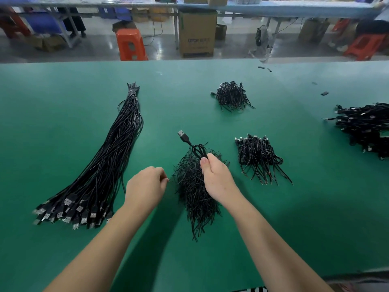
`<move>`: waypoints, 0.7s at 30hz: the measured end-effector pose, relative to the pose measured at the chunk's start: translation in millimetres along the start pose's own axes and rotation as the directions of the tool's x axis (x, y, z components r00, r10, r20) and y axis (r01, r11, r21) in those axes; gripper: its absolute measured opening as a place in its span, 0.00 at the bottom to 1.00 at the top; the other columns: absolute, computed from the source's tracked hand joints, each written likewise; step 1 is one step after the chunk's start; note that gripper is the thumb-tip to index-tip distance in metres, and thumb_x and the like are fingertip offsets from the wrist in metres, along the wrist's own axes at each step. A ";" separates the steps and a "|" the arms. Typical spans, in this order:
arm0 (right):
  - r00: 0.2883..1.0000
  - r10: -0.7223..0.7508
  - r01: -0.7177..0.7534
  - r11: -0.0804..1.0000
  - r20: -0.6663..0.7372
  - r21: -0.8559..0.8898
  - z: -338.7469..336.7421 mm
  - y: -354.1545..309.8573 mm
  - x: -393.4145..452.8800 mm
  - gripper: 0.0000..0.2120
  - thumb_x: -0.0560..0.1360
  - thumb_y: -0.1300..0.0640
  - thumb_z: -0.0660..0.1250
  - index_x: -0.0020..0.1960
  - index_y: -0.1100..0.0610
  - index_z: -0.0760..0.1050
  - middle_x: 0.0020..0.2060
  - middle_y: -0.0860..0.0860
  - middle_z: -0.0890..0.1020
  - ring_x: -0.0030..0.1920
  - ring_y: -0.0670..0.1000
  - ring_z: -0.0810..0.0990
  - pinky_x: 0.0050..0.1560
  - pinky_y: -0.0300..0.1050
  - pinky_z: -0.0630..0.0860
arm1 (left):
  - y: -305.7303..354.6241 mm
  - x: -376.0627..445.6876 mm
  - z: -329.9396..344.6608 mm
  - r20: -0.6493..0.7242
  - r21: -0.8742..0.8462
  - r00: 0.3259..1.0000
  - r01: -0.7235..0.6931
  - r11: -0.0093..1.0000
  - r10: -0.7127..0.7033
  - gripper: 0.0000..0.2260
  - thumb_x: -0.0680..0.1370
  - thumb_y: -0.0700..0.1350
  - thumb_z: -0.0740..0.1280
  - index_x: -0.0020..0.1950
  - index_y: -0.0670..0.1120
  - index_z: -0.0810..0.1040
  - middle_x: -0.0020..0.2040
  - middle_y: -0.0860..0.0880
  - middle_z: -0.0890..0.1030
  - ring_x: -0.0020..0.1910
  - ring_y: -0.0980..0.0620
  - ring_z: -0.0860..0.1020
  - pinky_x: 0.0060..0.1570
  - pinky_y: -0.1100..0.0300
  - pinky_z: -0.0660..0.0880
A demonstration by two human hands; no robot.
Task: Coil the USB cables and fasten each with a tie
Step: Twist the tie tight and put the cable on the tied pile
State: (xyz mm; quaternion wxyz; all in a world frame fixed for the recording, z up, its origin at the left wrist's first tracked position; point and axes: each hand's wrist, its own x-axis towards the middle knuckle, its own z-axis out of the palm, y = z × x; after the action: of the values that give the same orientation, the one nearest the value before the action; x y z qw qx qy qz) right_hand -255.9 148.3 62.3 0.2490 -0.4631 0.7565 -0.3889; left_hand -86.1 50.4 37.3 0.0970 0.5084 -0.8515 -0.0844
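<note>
My right hand (219, 182) grips a black USB cable (197, 150) folded into a small coil; its plug (182, 135) sticks up and away from me. The hand hovers over a pile of black ties (195, 199) in the middle of the green table (63, 91). My left hand (145, 188) is at the pile's left edge, fingertips pinched together on a thin tie. A long bundle of straight black USB cables (117, 148) lies to the left, plugs toward me.
Heaps of coiled cables lie right of my hands (259, 157), farther back (231, 95) and at the right edge (366, 125). A few small black bits (324, 93) dot the far right. Beyond the table are an orange stool (130, 45) and a cardboard box (197, 34).
</note>
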 end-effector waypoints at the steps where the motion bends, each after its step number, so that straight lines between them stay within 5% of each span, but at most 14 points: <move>1: 1.000 -0.001 0.001 1.000 0.012 0.005 0.5 -0.7 -1.1 0.17 0.86 0.49 0.50 0.40 0.54 0.59 0.35 0.49 0.67 0.35 0.48 0.65 0.37 0.47 0.64 | -0.6 -2.9 -4.2 -0.002 -0.002 1.000 -0.007 1.000 0.007 0.06 0.80 0.52 0.66 0.49 0.52 0.81 0.46 0.55 0.81 0.42 0.52 0.78 0.38 0.58 0.73; 5: 0.993 0.004 -0.014 0.996 0.119 0.083 3.8 -4.8 -4.9 0.17 0.86 0.47 0.50 0.41 0.55 0.62 0.34 0.48 0.67 0.34 0.48 0.65 0.39 0.49 0.66 | -1.5 -13.1 -21.3 -0.070 -0.094 0.998 -0.010 0.996 0.003 0.05 0.80 0.50 0.66 0.48 0.51 0.80 0.46 0.55 0.81 0.41 0.51 0.78 0.39 0.57 0.74; 9: 0.954 -0.043 -0.059 0.944 0.297 0.326 15.3 -14.9 -16.5 0.16 0.85 0.47 0.53 0.43 0.55 0.65 0.28 0.42 0.67 0.29 0.47 0.65 0.36 0.52 0.69 | 7.8 -23.4 -31.8 -0.334 -0.284 0.939 -0.182 0.941 0.081 0.03 0.78 0.44 0.70 0.47 0.46 0.80 0.43 0.51 0.80 0.34 0.50 0.74 0.38 0.54 0.75; 14: 0.926 -0.069 -0.108 0.893 0.372 0.436 20.9 -24.2 -22.9 0.15 0.87 0.52 0.52 0.43 0.56 0.65 0.31 0.47 0.64 0.26 0.45 0.63 0.30 0.46 0.70 | 10.5 -36.8 -31.1 -0.578 -0.086 0.726 -0.509 0.856 0.373 0.04 0.78 0.40 0.69 0.46 0.41 0.82 0.46 0.48 0.82 0.37 0.49 0.80 0.32 0.57 0.77; 21: 0.901 -0.076 -0.198 0.803 0.427 0.562 13.2 -20.3 -27.6 0.12 0.86 0.53 0.54 0.47 0.56 0.70 0.30 0.44 0.65 0.28 0.45 0.61 0.30 0.40 0.66 | -0.6 -40.7 -31.5 -0.579 0.127 0.561 -0.654 0.746 0.591 0.05 0.75 0.30 0.71 0.46 0.38 0.83 0.47 0.44 0.82 0.39 0.44 0.76 0.39 0.51 0.77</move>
State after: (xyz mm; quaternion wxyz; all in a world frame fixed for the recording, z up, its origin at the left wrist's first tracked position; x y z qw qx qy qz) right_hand -223.5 162.8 71.8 0.5539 -0.4106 0.5378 -0.4851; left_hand -58.8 84.6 64.4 0.4036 0.1690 -0.8963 0.0726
